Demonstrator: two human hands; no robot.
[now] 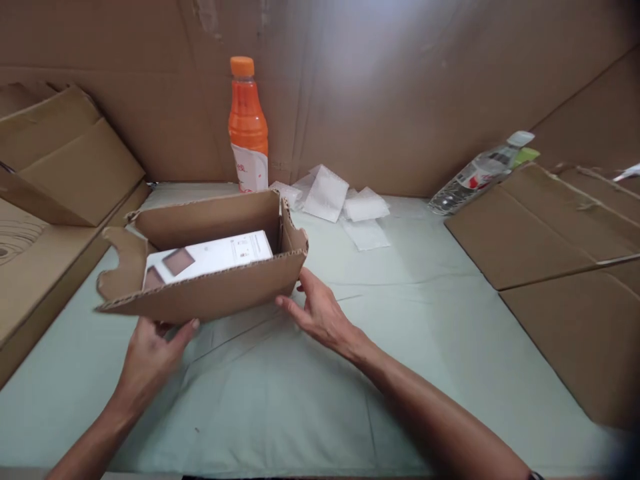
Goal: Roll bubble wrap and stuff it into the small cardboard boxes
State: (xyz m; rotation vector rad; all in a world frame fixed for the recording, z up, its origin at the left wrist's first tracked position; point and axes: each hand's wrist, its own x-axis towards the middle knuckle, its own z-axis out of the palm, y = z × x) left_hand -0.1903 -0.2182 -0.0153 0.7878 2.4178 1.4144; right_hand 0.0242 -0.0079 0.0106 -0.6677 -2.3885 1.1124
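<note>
An open-topped cardboard box (220, 293) is tilted a little, its left end nearer to me and its cut edges rough. Inside lies a white printed carton (215, 257) with dark square pictures at its left end. My left hand (155, 350) grips the box from below at the near left, fingers hidden under it and thumb at the front wall. At the near right corner, my right hand (315, 307) holds the box with its thumb in front and its other fingers around the end.
Behind the box stands an orange drink bottle (249, 127). White bubble-wrap pieces (327, 193) lie right of it. A clear bottle (477, 175) leans at the back right by a large cardboard box (545, 227). Another cardboard box (75, 160) is at left. Pale green cloth (280, 400) covers the table.
</note>
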